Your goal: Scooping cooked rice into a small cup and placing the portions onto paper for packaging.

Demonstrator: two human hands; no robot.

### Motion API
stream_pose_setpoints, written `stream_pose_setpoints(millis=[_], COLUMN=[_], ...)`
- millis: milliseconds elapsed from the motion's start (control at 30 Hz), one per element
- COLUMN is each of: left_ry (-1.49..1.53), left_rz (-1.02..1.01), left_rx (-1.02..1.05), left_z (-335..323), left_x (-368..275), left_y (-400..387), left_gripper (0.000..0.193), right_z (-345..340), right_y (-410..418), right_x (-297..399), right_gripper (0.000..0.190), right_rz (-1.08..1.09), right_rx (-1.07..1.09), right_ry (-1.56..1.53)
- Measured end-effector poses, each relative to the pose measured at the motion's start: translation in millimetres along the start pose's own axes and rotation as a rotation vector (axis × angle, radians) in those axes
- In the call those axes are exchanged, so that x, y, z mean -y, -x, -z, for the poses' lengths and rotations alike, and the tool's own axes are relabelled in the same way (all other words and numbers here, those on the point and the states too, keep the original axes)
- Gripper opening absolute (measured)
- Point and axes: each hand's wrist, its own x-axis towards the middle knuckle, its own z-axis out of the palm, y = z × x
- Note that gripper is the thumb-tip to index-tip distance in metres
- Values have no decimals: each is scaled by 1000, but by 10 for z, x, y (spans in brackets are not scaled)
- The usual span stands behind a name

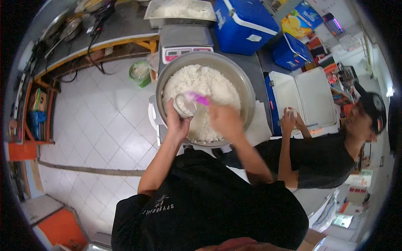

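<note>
A wide metal bowl (248,103) stands before me, holding a large heap of white, crumbly, flour-like material (204,75). Over its left part, my left hand (178,120) grips a small round cup (184,106) with white stuff inside. My right hand (224,120), blurred, holds a purple-handled utensil (201,98) whose far end is at the cup's rim; its exact kind cannot be told. The heap lies beneath both hands.
Behind the bowl is a digital scale (187,37), then a tray of white powder (180,11). Blue coolers (241,28) stand at the back right. At right, a person in black (317,160) holds something white over an open cooler (314,97). A green bucket (145,82) is on the floor.
</note>
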Motion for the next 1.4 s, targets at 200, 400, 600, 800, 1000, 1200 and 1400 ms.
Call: stream_pose_setpoints(millis=[200,400,600,800,1000,1200,1400], left_ry=[-49,-135,-274,-126,125,-132,-1411], left_rz=[306,369,437,491,987,634,-520], left_rx=[3,137,269,206,256,387,502], left_z=[116,-8,235,-217,-466,-210,-219], left_x=[276,316,400,421,1383,3298,4599], left_y=[-612,-690,-671,-28,657,173,-986], left_gripper=[35,36,32,40,48,54,58], right_z=[-589,-723,-815,-187,-933,-1929,-2236], right_y=[55,-39,134,1517,3173,4142,5060], right_x=[-65,-413,-481,-1000,-1417,-1315,-1110], right_gripper=[40,26,31,37,36,38,38], right_rz=[-181,-141,-151,-259,-895,-1250,-1367], right_rx=[-129,-254,-82,-384,-10,-165,-437], right_ry=[41,-646,-441,-947,-1514,-1766,-1935])
